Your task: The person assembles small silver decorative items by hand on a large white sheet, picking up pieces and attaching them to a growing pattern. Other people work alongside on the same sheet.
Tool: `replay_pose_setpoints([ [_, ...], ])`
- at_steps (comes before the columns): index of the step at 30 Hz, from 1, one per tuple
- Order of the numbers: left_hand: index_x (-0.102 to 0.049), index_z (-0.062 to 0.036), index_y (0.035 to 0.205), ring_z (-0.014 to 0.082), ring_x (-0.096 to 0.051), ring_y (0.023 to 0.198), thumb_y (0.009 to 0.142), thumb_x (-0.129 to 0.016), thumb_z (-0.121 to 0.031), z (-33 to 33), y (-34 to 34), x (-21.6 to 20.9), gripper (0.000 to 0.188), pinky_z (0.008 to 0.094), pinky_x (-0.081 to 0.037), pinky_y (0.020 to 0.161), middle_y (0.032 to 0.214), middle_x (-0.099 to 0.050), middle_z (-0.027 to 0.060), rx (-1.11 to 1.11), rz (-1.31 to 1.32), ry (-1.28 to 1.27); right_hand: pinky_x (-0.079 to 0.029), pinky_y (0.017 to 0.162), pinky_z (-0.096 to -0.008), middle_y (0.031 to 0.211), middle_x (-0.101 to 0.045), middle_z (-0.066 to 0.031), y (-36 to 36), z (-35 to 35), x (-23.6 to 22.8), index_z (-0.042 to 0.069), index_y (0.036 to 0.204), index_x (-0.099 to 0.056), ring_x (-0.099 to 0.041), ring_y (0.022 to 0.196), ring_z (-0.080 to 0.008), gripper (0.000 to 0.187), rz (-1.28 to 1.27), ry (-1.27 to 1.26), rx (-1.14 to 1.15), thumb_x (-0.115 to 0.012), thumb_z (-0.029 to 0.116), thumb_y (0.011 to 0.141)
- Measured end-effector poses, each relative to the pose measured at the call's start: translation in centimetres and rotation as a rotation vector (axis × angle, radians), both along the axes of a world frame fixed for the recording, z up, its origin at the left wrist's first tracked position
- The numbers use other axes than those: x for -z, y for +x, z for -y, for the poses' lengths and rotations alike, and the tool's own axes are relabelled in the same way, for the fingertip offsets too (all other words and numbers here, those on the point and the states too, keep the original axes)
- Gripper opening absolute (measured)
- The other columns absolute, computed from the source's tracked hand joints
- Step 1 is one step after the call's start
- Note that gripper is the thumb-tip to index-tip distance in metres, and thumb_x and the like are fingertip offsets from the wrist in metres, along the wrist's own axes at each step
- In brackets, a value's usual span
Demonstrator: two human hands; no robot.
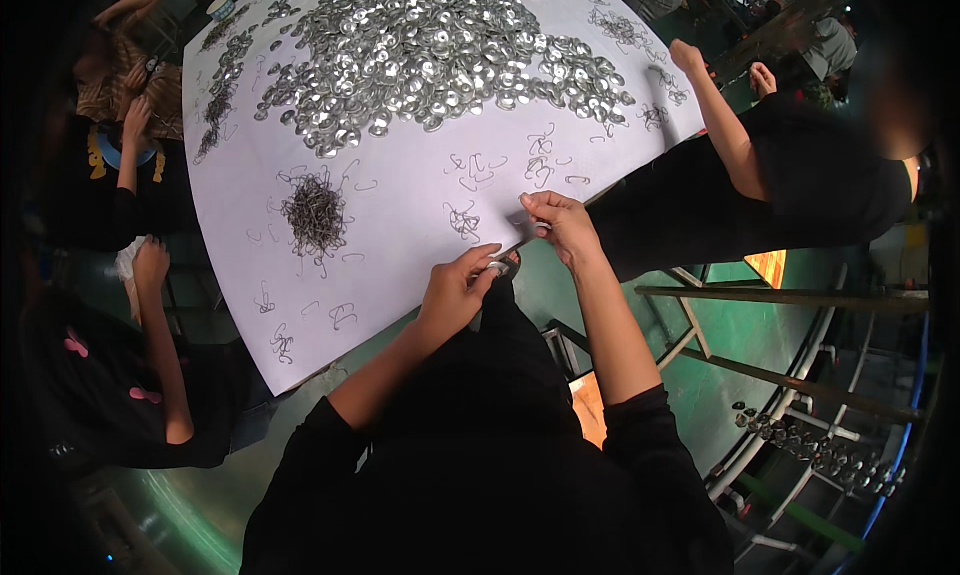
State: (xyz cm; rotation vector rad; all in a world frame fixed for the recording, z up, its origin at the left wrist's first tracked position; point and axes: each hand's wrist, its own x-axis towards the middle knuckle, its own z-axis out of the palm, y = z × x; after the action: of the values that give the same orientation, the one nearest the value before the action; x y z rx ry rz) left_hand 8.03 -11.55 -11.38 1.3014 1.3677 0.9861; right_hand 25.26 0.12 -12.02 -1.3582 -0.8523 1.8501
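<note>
At the white surface's (pixel 400 205) near edge, the left hand (pixel 452 293) pinches a shiny, round silvery piece (pixel 496 268); the right hand (pixel 567 225), fingers closed, grips a small silvery bit (pixel 541 227). Beyond lie tangled dark wire hooks (pixel 316 217), then heaped glossy discs (pixel 420 50).

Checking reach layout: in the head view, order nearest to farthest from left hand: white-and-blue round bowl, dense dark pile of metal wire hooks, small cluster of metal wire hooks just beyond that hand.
From the left hand:
1. Small hook cluster: just beyond.
2. Dense hook pile: off to the left.
3. White-and-blue bowl: far left corner.
</note>
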Motion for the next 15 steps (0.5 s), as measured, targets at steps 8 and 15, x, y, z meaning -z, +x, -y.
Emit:
replay_pose_setpoints([
  [8, -0.057, -0.0052, 0.120, 0.0237, -0.069, 0.080, 0.085, -0.061, -0.003, 0.2, 0.6, -1.0, 0.036, 0.0298, -0.055, 0.072, 0.094, -0.069, 0.0168, -0.034, 0.006, 0.009, -0.033, 0.055, -0.0189, 0.069, -0.058, 0.0024, -1.0, 8.7, -2.6, 0.004, 0.078, -0.064, -0.043, 0.059, -0.0040, 0.017, 0.060, -0.005, 0.074, -0.074, 0.017, 0.080],
  [15, -0.054, -0.0066, 0.127, 0.0123, -0.066, 0.074, 0.087, -0.060, -0.004, 0.3, 1.0, -0.6, 0.041, 0.0230, -0.053, 0.059, 0.101, -0.068, 0.0135, -0.017, -0.082, 0.075, -0.041, 0.073, -0.0233, 0.077, -0.056, -0.0011, -3.2, 10.1, -0.7, 0.001, 0.075, -0.062, -0.050, 0.069, -0.0084, 0.016, 0.149, 0.201, 0.339, -0.072, 0.012, 0.081],
])
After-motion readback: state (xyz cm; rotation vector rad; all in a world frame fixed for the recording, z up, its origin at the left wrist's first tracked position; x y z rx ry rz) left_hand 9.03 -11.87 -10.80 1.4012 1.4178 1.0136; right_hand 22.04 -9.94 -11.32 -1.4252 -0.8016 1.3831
